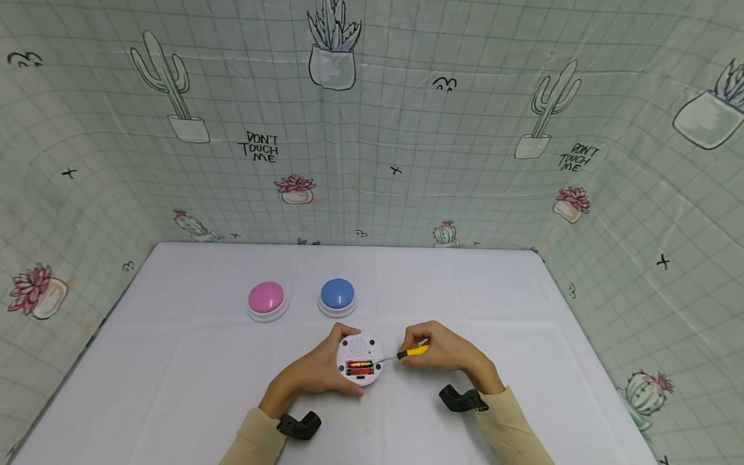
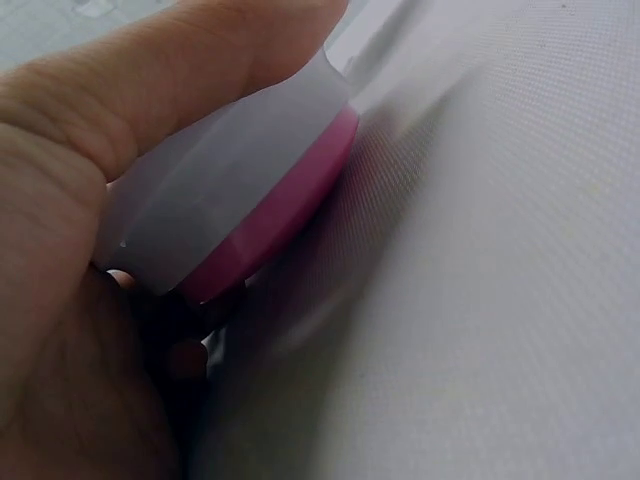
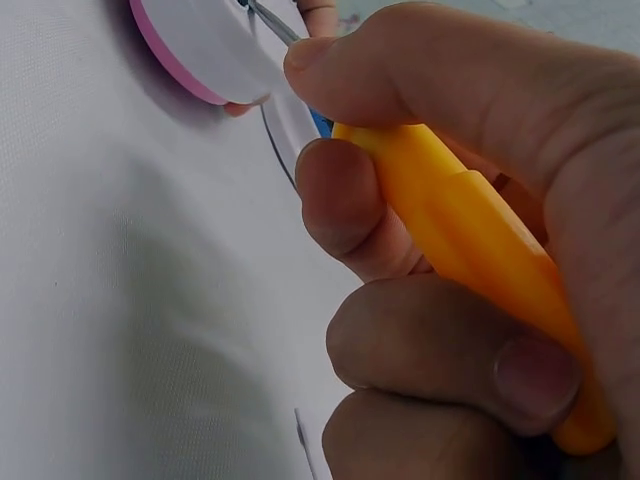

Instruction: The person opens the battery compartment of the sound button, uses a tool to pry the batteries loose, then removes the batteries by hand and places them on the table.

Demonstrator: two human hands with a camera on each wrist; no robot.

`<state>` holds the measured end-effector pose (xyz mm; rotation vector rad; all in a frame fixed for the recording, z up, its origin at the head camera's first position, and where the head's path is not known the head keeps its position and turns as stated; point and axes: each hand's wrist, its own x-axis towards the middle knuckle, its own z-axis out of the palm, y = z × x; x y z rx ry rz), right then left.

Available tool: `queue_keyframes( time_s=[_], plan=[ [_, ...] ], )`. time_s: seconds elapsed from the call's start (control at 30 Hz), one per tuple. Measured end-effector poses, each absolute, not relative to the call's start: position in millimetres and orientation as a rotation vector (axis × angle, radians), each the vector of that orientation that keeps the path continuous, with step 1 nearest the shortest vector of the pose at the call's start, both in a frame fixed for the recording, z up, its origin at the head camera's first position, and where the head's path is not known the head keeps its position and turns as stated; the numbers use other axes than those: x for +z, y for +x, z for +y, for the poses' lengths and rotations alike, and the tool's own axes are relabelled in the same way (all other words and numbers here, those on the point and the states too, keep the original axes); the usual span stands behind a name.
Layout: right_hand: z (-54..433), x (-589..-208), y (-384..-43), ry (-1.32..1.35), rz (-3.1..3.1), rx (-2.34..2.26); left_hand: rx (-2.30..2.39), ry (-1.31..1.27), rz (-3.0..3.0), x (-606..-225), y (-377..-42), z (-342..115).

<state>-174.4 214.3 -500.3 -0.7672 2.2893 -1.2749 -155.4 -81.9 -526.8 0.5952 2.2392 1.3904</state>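
Observation:
A round push button (image 1: 357, 345) lies upside down, its white base up and its pink dome (image 2: 270, 235) toward the cloth. Red batteries (image 1: 360, 371) show in its open compartment. Around its left side the left hand (image 1: 314, 369) grips, with the thumb along the near edge and fingers at the far edge. The right hand (image 1: 444, 349) holds a yellow-handled screwdriver (image 3: 480, 250) between thumb and fingers, other fingers curled beneath the handle. The metal shaft (image 1: 386, 358) points left, its tip at the base just right of the batteries; in the right wrist view it meets a small hole.
Behind the hands, a pink push button (image 1: 266, 298) and a blue push button (image 1: 337, 294) stand dome up on the white-covered table (image 1: 192, 361). A cactus-print curtain (image 1: 372, 129) encloses the back and both sides. Each wrist wears a black camera mount (image 1: 299, 426).

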Motion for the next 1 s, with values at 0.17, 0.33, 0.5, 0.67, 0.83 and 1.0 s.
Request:
queue_keyframes(
  time_s=[0.17, 0.33, 0.5, 0.67, 0.83, 1.0],
  plan=[
    [216, -501, -175, -0.757, 2.285, -1.281, 1.395, 0.588, 2.225, -527, -155, -82],
    [218, -495, -174, -0.753, 2.314, -1.250, 1.408, 0.595, 2.216, -527, -155, -82],
    [215, -481, -171, -0.772, 2.403, -1.169, 1.410, 0.600, 2.223, -527, -155, -82],
    [209, -468, -166, -0.805, 2.431, -1.117, 1.410, 0.593, 2.230, -526, -155, -82],
    [204, -464, -162, -0.814, 2.458, -1.068, 1.396, 0.577, 2.238, -525, -155, -82],
    [204, -470, -163, -0.817, 2.441, -1.099, 1.391, 0.565, 2.236, -524, -155, -82]
  ],
)
